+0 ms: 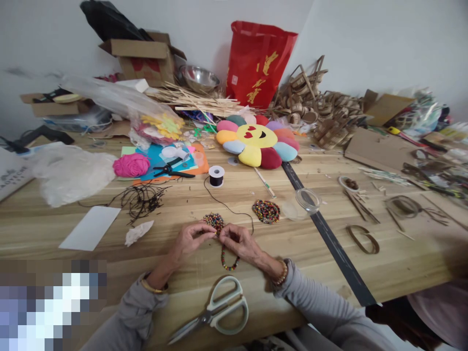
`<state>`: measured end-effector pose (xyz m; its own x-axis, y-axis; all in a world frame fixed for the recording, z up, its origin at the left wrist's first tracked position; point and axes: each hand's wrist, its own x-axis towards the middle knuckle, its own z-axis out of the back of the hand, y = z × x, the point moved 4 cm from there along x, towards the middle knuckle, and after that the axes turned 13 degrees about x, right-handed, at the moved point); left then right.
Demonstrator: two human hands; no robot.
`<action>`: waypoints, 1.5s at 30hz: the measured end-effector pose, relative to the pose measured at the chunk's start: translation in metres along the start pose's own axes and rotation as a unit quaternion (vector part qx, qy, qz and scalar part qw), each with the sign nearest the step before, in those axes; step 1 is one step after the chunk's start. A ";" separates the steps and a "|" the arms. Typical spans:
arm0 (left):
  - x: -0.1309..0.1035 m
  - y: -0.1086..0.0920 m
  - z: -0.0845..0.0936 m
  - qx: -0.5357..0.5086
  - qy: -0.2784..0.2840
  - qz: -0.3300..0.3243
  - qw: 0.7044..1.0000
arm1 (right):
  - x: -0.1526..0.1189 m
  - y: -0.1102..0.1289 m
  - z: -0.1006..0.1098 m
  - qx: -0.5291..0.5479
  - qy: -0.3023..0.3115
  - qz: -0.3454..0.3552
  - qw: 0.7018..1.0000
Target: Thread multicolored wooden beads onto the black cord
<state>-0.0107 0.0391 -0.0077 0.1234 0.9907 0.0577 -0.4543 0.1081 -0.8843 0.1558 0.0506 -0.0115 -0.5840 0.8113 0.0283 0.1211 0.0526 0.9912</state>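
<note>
My left hand (193,239) pinches what looks like a small yellowish bead between thumb and fingertips. Close beside it, my right hand (239,243) is closed, finger and thumb together at the end of a beaded string (229,267). Its colourful strung beads hang in a loop below my right hand. Just behind my fingertips lies a pile of loose multicoloured beads (213,219), partly hidden by the hands. Black cord (234,210) runs from a white spool (216,176) towards the right hand. A coil of strung beads (266,211) rests to the right.
White-handled scissors (223,312) lie in front of me. A clear round lid (308,201) sits on a dark strip (340,258). Tangled black cord (142,197), pliers (171,170) and pink yarn (131,165) are at left. A flower cushion (258,141) lies farther back.
</note>
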 end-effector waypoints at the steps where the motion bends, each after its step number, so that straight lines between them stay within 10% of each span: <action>1: 0.000 -0.001 0.000 0.000 -0.003 -0.001 1.000 | 0.000 0.000 0.000 -0.002 0.002 0.002 1.000; 45: -0.003 -0.006 -0.004 -0.018 0.050 0.003 0.999 | 0.000 0.003 -0.002 0.014 -0.001 -0.008 1.000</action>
<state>-0.0048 0.0355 -0.0048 0.2090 0.9779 0.0065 -0.4238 0.0966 -0.9006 0.1546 0.0500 -0.0086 -0.5850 0.8109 0.0132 0.1343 0.0808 0.9876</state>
